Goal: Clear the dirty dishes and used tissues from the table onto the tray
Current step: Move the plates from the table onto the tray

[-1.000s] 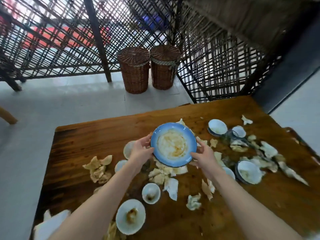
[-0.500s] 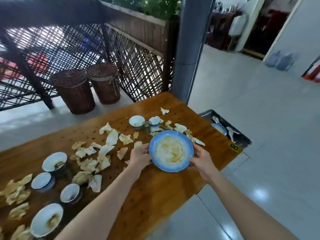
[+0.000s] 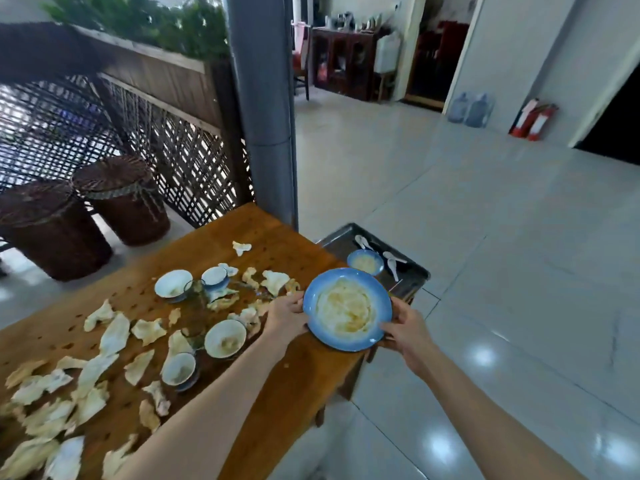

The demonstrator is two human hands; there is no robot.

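Left hand (image 3: 287,315) and right hand (image 3: 405,332) had fingers (image 3: 389,329) clamped on the greasy blue plate (image 3: 347,309), held over the surface (image 3: 294,382) end, just short of the metal tray (image 3: 337,242). It wanted keeping level, then landing beside the small bowl (image 3: 365,262), clear of the spoons (image 3: 393,263).

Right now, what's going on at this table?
A person is clearing up after a meal. The left hand and the right hand grip the rim of a sauce-smeared blue plate, held at the end of the wooden table beside the metal tray. The tray holds a small blue bowl and white spoons. Several white bowls and many crumpled used tissues lie on the table, not yet cleared.
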